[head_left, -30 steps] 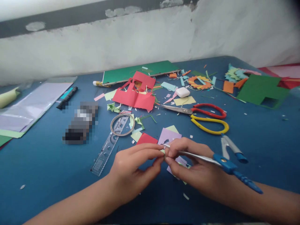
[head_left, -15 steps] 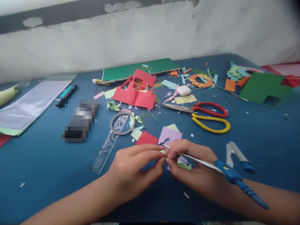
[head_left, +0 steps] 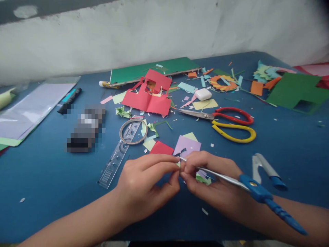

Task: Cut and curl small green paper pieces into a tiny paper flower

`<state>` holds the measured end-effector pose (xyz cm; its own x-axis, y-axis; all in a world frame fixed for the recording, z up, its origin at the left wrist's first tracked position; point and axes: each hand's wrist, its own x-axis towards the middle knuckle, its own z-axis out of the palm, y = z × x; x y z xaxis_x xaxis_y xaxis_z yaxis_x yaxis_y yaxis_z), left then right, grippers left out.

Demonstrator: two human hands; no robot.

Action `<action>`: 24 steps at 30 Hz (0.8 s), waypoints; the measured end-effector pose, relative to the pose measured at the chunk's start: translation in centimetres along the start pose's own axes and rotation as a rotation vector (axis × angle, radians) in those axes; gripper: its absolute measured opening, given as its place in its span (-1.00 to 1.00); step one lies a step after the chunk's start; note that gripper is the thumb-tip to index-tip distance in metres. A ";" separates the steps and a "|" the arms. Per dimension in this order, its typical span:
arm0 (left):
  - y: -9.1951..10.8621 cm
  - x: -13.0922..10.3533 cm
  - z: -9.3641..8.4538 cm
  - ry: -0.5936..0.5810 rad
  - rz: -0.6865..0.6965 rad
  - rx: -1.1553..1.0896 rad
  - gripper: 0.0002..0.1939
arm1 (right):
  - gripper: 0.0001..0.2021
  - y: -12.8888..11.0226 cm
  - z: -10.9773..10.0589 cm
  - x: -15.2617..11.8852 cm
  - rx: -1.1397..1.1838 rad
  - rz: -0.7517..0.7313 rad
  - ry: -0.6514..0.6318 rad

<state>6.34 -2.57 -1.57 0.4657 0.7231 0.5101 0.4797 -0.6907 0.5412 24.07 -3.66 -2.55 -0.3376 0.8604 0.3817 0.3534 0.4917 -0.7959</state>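
My left hand is closed, its thumb and fingertips pinching a tiny pale green paper piece. Fingertip to fingertip with it is my right hand, closed as well. Across the right hand lies a drawing compass with a blue head and metal legs, its tip pointing at the left fingertips. Whether the right fingertips also grip the paper, I cannot tell. Just beyond the hands are a lilac paper square with a ragged hole and a red paper piece. Green and lilac scraps show beneath the right hand.
Scissors with red and yellow handles lie beyond my right hand, a silvery compass cap to its right. Left of centre are a tape roll, a clear ruler and a pixelated object. Cut red paper lies farther back.
The view has shifted slightly, so the table things sit a little higher in the picture. Both hands keep their pinch, and the compass's blue end appears slightly farther right and lower.
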 end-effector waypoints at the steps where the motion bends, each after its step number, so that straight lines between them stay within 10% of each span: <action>1: 0.0 0.0 0.0 0.002 0.007 0.016 -0.92 | -0.79 -0.1 0.0 0.0 0.008 0.009 0.000; 18: -0.4 0.3 -0.4 -0.121 0.000 0.033 -0.90 | -0.84 0.1 -0.2 0.2 0.249 0.253 -0.109; 24: -0.5 1.0 -1.4 -0.077 -0.197 -0.088 -0.90 | -0.88 0.3 -0.6 0.6 0.350 0.389 -0.113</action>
<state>5.48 -1.47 -0.39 0.4266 0.8390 0.3378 0.5018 -0.5303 0.6834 24.54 -2.94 -2.27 -0.3386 0.9409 -0.0105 0.1657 0.0486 -0.9850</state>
